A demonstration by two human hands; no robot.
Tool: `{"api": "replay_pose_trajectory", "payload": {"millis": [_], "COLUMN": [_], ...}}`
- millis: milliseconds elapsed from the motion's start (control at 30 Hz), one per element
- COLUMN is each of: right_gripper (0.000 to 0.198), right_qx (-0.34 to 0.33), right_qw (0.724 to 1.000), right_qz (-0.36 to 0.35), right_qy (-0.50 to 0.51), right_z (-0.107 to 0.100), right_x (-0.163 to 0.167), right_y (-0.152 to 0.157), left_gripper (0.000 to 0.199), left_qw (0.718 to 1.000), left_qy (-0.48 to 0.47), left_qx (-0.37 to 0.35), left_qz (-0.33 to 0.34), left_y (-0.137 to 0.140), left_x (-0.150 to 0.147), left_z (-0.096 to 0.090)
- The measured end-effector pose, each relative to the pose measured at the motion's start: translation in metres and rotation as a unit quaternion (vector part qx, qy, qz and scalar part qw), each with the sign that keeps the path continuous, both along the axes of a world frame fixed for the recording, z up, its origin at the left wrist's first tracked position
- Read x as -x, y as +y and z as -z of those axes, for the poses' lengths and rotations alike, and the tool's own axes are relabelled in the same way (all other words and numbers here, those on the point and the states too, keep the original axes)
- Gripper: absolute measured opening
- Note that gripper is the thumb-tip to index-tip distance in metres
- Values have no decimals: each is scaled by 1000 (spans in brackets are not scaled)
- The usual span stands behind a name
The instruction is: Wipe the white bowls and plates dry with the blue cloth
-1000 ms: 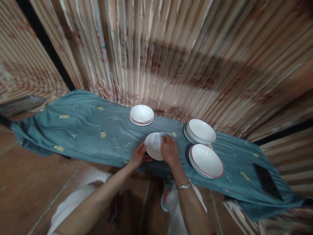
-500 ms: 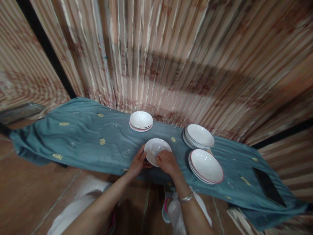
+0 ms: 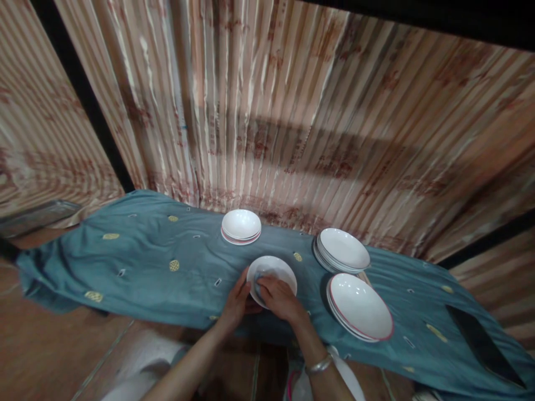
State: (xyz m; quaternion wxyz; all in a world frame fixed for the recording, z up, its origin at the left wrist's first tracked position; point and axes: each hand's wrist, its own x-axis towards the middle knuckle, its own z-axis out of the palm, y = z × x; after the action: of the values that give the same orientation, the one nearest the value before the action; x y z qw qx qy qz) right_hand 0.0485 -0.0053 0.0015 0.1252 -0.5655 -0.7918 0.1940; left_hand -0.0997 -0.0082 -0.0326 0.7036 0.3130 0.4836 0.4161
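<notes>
A white shallow bowl (image 3: pixel 281 267) is held tilted above the near edge of the cloth-covered table. My left hand (image 3: pixel 237 301) grips its left rim, thumb on top and fingers underneath. Inside the bowl, my right hand (image 3: pixel 278 296) presses a small bluish-grey cloth (image 3: pixel 259 275) against the surface, its fingers bunched together. Most of the cloth is hidden under those fingers. Beyond the bowl sits a short stack of white bowls (image 3: pixel 241 224) with reddish rims. To the right are a taller bowl stack (image 3: pixel 343 248) and a nearer stack with a red-rimmed bowl (image 3: pixel 360 305) on top.
A teal tablecloth (image 3: pixel 146 267) with yellow motifs covers the table. A flat black object (image 3: pixel 482 345) lies at the right end. Behind hangs a striped curtain (image 3: pixel 259 139), and a dark post (image 3: pixel 87 100) stands at the left. A clear tray (image 3: pixel 39 216) is at far left.
My right hand and the cloth have moved left within the bowl. The whole scene sits lower in view, as the camera has tilted up. My left hand keeps its hold.
</notes>
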Motion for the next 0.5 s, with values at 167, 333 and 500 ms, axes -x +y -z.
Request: {"api": "replay_pose_trajectory", "payload": {"millis": [167,333,500], "right_gripper": [38,43,49], "right_qx": [-4,-34,-53], "right_qw": [1000,998,992], "right_qz": [17,29,73], "right_qy": [-11,-36,-93], "right_z": [1,10,8], "right_x": [2,1,2], "right_y": [2,6,7], "left_gripper": [73,79,80], "left_qw": [1000,1000,1000], "left_qy": [1,1,-4], "left_qx": [-3,-6,-7], "left_qz": [-4,1,5], "left_y": [0,0,2], "left_x": [1,2,3], "left_z": [0,2,7]}}
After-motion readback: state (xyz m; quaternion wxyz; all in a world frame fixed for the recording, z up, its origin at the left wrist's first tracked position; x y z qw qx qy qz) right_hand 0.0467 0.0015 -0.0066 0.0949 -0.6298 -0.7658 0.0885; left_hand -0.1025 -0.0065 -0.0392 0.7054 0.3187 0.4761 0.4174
